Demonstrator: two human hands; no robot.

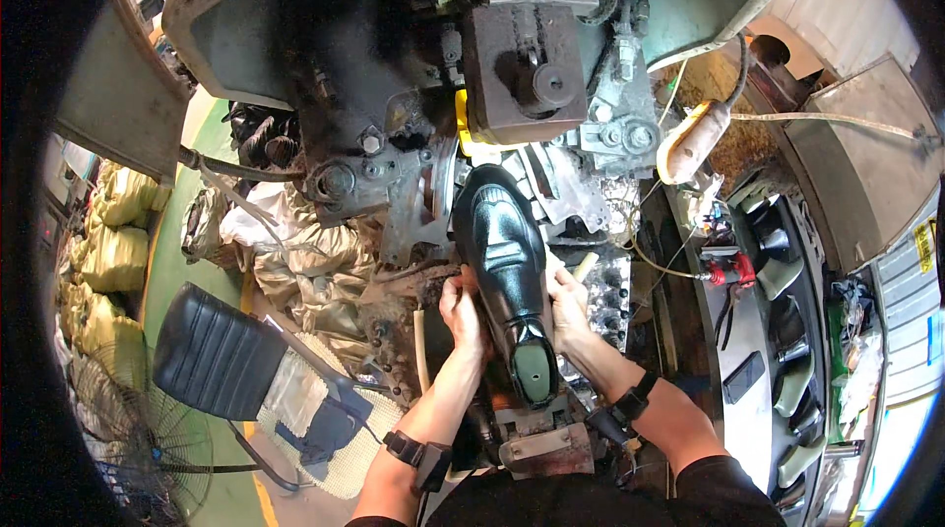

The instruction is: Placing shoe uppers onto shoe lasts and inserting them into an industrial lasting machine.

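A glossy black shoe upper (500,242) sits on a shoe last, whose green top (534,374) shows at the near end. Its toe points away from me, into the jaws of a large dark machine (532,64). My left hand (463,315) is closed against the shoe's left side, and my right hand (569,306) grips the right side. The fingers are partly hidden beside and under the shoe. A yellow part (465,124) of the machine lies just beyond the toe. Below the heel is a metal support block (536,443).
At the right, a rack (728,419) carries several black shoes on lasts, a phone (744,376) and a red tool (730,269). A beige corded device (694,141) hangs nearer the machine. To the left are a black chair (217,355), a fan (148,448) and stacked sacks (118,256).
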